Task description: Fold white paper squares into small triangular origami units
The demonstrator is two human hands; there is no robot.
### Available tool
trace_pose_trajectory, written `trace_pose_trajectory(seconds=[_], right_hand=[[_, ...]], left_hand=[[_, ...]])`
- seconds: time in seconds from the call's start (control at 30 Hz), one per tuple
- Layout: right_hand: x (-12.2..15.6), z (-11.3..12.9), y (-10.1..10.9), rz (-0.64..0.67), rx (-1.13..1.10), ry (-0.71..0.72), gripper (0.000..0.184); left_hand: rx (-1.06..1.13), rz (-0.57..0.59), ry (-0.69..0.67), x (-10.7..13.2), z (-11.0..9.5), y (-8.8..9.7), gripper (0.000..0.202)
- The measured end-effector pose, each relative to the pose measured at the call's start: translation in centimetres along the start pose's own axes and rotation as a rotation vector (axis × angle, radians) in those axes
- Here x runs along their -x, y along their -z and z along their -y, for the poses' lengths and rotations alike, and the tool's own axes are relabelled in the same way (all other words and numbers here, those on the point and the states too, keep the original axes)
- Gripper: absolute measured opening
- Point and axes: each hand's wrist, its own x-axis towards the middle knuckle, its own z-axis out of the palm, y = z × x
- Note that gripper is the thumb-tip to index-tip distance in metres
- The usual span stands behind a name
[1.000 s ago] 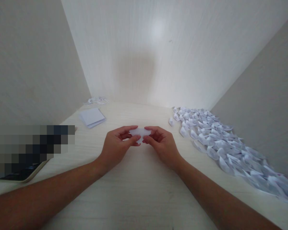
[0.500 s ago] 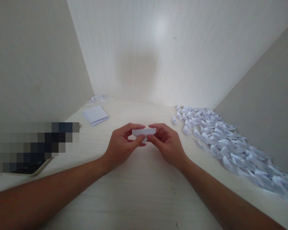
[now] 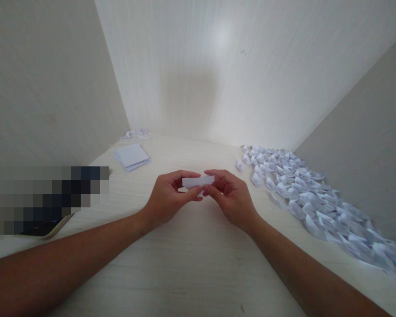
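Note:
Both hands meet over the middle of a pale wooden table (image 3: 191,264). My left hand (image 3: 170,198) pinches the left end of a small folded piece of white paper (image 3: 198,181) between thumb and fingers. My right hand (image 3: 229,197) pinches its right end the same way. The paper is held a little above the table top, and its lower part is hidden behind my thumbs.
A long heap of several small folded white paper pieces (image 3: 310,198) runs along the right side. A small stack of white paper squares (image 3: 132,156) lies at the far left, with paper scraps (image 3: 137,133) behind it. A phone (image 3: 42,229) lies at the left edge, partly blurred out. Walls close in on three sides.
The folded paper has changed shape between my fingers, from a crumpled, pointed form to a flatter strip. Both hands have shifted slightly to the right in the view and stay together.

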Motion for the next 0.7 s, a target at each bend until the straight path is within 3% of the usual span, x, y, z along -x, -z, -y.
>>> trace_pose_trajectory(seconds=[0.13, 0.3, 0.47, 0.7], right_hand=[[0.04, 0.08, 0.05, -0.002, 0.025, 0.01, 0.027], [-0.08, 0.19, -0.12, 0.006, -0.078, -0.037, 0.025], [-0.24, 0.34, -0.2, 0.002, -0.198, -0.1, 0.018], [-0.32, 0.28, -0.29, -0.033, -0.193, -0.115, 0.017]], left_hand=[[0.034, 0.005, 0.021, -0.14, -0.09, -0.1, 0.034], [0.02, 0.014, -0.014, -0.12, -0.17, 0.1, 0.047], [-0.035, 0.032, -0.075, 0.03, -0.37, 0.04, 0.024], [-0.02, 0.014, -0.01, -0.07, -0.35, 0.01, 0.029]])
